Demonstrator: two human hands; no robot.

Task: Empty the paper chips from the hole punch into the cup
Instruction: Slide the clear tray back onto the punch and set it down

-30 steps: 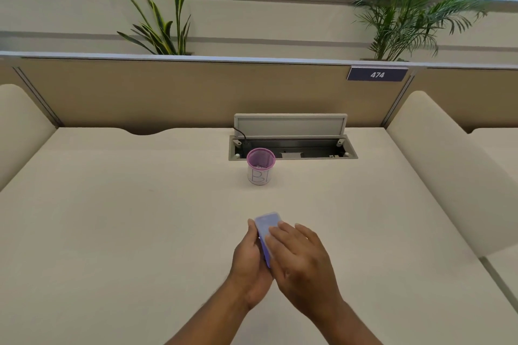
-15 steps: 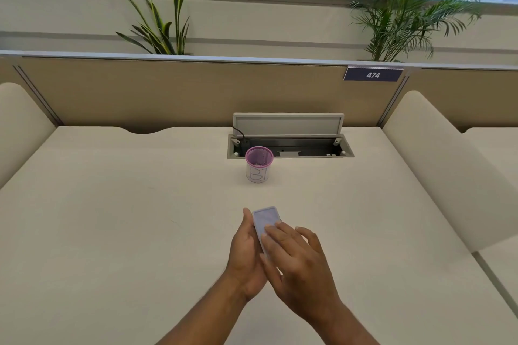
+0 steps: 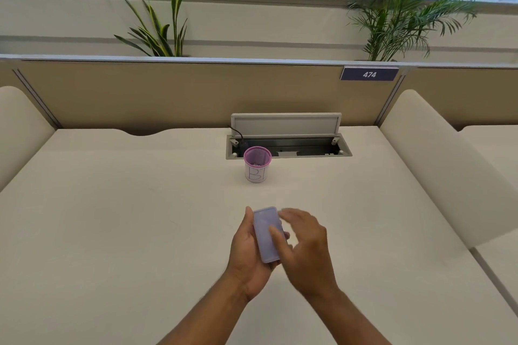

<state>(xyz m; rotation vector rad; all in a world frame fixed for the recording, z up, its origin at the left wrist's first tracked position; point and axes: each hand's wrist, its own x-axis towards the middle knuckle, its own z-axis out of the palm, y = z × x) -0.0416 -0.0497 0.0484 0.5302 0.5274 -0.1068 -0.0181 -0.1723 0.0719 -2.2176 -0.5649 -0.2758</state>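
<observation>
A flat lilac hole punch (image 3: 266, 234) lies in my left hand (image 3: 248, 258), which holds it from the left side and underneath, its pale flat face turned up. My right hand (image 3: 305, 249) hovers just to its right with fingers spread and blurred, the thumb touching the punch's right edge. The cup (image 3: 257, 164), white with a pink mesh rim and handwritten letters, stands upright on the desk well beyond the hands, a few pale chips showing inside it.
The cream desk (image 3: 112, 218) stretches around the hands. Behind the cup an open cable tray (image 3: 288, 145) with a raised lid sits in the desk. A tan partition with a "474" sign (image 3: 369, 74) closes the back; padded dividers stand at both sides.
My right hand has lifted off the punch's face and swung to the right, uncovering the flat lilac surface. The left hand keeps holding the punch in about the same spot.
</observation>
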